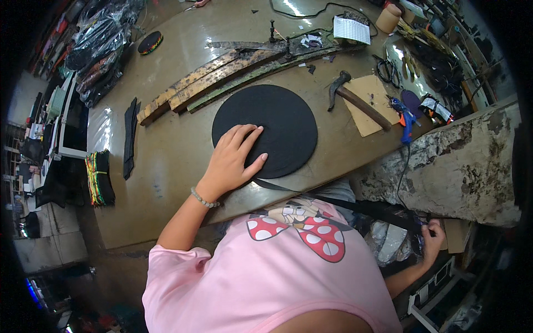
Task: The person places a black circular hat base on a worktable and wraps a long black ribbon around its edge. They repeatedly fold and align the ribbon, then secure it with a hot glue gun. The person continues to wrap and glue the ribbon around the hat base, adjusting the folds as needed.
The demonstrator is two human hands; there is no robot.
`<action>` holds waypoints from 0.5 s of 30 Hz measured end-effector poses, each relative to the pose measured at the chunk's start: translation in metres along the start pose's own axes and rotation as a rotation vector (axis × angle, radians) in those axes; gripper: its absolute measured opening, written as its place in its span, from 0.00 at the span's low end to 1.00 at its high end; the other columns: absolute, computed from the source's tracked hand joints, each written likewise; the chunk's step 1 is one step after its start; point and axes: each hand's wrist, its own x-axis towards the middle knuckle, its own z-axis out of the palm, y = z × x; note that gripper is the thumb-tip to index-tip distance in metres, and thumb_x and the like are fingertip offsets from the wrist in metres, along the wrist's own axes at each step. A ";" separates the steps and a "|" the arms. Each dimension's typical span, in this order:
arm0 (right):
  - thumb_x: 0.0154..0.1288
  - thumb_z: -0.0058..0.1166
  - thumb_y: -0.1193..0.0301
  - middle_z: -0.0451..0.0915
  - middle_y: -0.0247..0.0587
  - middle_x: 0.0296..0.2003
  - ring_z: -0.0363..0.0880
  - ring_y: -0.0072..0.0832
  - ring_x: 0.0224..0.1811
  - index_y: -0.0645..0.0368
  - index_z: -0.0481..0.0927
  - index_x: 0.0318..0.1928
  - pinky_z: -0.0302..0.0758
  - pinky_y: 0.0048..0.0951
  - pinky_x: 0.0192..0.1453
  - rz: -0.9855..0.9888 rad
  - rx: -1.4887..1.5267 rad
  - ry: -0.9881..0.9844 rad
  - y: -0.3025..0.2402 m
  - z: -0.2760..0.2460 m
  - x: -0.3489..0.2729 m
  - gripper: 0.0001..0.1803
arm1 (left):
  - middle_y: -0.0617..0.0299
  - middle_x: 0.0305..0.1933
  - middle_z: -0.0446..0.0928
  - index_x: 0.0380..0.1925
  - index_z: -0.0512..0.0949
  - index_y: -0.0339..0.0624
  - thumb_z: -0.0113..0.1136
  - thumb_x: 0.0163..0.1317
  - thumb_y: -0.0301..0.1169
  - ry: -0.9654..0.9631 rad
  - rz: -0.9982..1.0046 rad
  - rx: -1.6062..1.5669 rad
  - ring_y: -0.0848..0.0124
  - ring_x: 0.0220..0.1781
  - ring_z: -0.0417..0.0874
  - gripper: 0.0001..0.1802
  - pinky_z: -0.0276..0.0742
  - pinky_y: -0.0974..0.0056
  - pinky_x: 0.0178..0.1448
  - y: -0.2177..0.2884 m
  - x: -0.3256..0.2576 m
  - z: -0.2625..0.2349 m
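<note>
A large flat black disc point(288, 119), which looks like a tightly wound coil of strap, lies near the table's front edge. My left hand point(236, 152) rests on its left part, fingers spread and thumb apart. From the coil's near edge a black strap point(344, 204) runs off the table and across my front to the right. Out at the lower right, my right hand point(432, 238) is closed around the strap's far stretch, with its fingers partly hidden. Where the strap ends cannot be seen.
Behind the coil lie long worn bars point(222, 77). To the right are a hammer point(361, 102) on cardboard point(366, 89), a blue glue gun point(407, 122) and scissors point(386, 71). Dark strips point(131, 139) and a striped bundle point(99, 177) sit left. A rough slab point(455, 166) adjoins the table.
</note>
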 end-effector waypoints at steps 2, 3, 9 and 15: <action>0.57 0.59 0.71 0.59 0.29 0.24 0.57 0.21 0.27 0.59 0.56 0.19 0.58 0.22 0.34 0.295 -0.177 0.236 0.012 -0.010 -0.006 0.22 | 0.53 0.51 0.67 0.52 0.69 0.38 0.55 0.55 0.39 -0.011 0.010 0.012 0.57 0.55 0.66 0.25 0.61 0.56 0.60 0.000 0.004 -0.002; 0.58 0.58 0.71 0.60 0.29 0.24 0.58 0.22 0.27 0.58 0.56 0.19 0.59 0.23 0.35 0.231 -0.141 0.315 0.012 -0.010 -0.005 0.22 | 0.53 0.51 0.67 0.51 0.69 0.38 0.55 0.55 0.39 -0.013 0.013 0.016 0.57 0.55 0.66 0.25 0.61 0.57 0.60 0.000 0.005 -0.002; 0.62 0.53 0.72 0.70 0.33 0.28 0.66 0.16 0.21 0.58 0.68 0.33 0.65 0.15 0.21 0.118 0.643 0.388 -0.084 0.074 0.031 0.07 | 0.56 0.50 0.68 0.47 0.71 0.44 0.52 0.56 0.39 0.026 0.034 0.055 0.58 0.56 0.65 0.20 0.53 0.51 0.65 -0.013 0.011 0.005; 0.51 0.61 0.64 0.73 0.43 0.31 0.77 0.35 0.29 0.61 0.74 0.39 0.74 0.31 0.32 -0.702 0.178 -0.710 -0.209 0.236 0.021 0.17 | 0.60 0.57 0.65 0.49 0.71 0.51 0.51 0.58 0.40 0.004 -0.055 0.060 0.60 0.64 0.60 0.19 0.41 0.47 0.70 -0.013 0.004 0.011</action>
